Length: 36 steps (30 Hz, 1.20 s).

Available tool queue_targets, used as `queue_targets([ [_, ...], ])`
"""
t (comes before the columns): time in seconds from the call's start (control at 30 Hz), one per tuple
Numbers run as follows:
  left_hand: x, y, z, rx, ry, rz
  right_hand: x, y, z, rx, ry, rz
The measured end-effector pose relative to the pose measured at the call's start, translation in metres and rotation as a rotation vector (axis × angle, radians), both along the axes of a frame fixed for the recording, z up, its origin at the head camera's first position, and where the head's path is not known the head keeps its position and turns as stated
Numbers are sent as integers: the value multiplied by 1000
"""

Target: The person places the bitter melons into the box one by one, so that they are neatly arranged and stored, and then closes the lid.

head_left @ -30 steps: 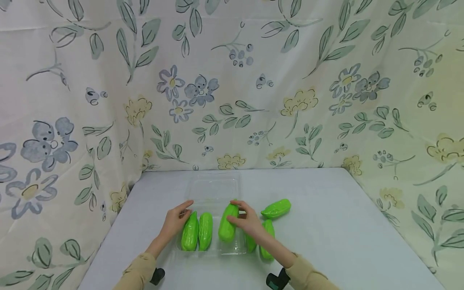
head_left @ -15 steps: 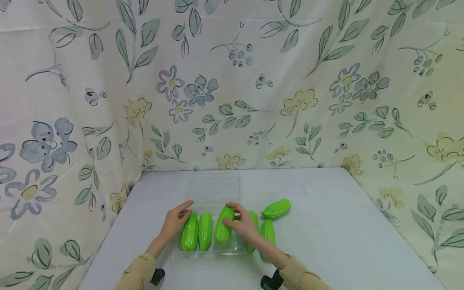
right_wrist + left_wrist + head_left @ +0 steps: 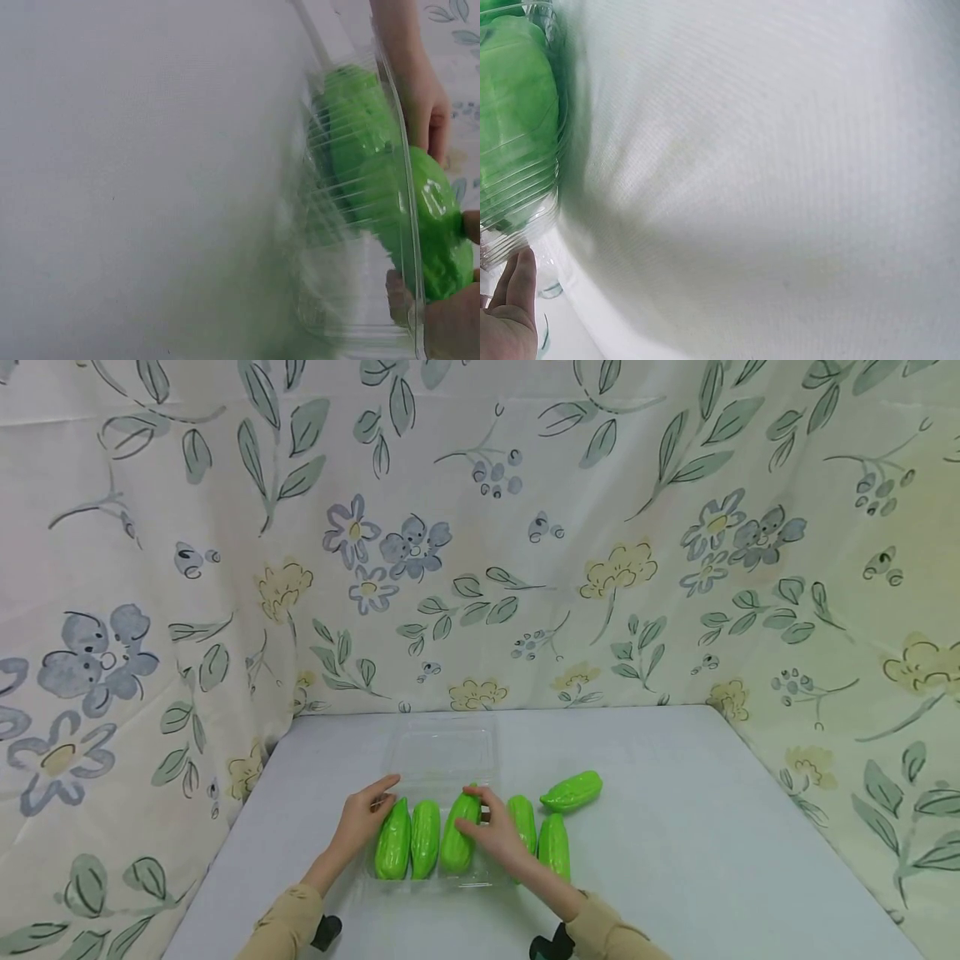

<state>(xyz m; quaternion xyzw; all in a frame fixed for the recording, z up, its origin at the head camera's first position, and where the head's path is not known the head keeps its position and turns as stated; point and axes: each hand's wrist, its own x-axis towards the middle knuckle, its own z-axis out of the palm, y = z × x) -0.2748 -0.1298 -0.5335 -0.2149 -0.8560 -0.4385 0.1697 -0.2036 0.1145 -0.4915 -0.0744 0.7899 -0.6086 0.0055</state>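
My right hand (image 3: 498, 831) grips a bright green bitter melon (image 3: 459, 835) from its right side, thumb in front and fingers at its far end. That melon is low over the right part of a clear plastic box (image 3: 487, 868). Inside the box, a left melon (image 3: 393, 843) and a middle melon (image 3: 425, 839) lie side by side. My left hand (image 3: 362, 817) holds the box by its far left corner. In the left wrist view its fingers (image 3: 523, 285) touch the ribbed wall. The right wrist view shows the held melon (image 3: 435, 217) at the box rim.
Right of the box, three more melons lie on the white table (image 3: 675, 827): one close to the box (image 3: 522, 820), one beside it (image 3: 555, 845), and one slanted farther back (image 3: 573, 792). The box's clear lid (image 3: 444, 747) lies folded back. A floral curtain (image 3: 480, 543) stands behind.
My right hand has moved left and slightly down with the bitter melon, bringing it beside the middle one and uncovering a melon on the table. My left hand has stayed at the box corner.
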Motion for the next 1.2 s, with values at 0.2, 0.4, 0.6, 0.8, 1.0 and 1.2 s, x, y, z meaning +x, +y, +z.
queue_targets([
  [0.2, 1, 1, 2, -20, -49, 23, -2, -5, -5, 45, 42, -20],
  [0.4, 0, 2, 3, -26, -105, 35, -1, -9, -6, 105, 69, -39],
  [0.6, 0, 1, 5, -11, -140, 31, -2, -13, -10, 147, 94, -62],
  [0.8, 0, 1, 4, -24, -166, 33, -3, -15, -14, 172, 77, -70],
  [1.0, 1, 1, 5, -22, -152, 22, -2, -15, -14, 178, 90, -61],
  [1.2, 1, 1, 5, -15, -157, 29, -1, -14, -12, 192, 66, -31],
])
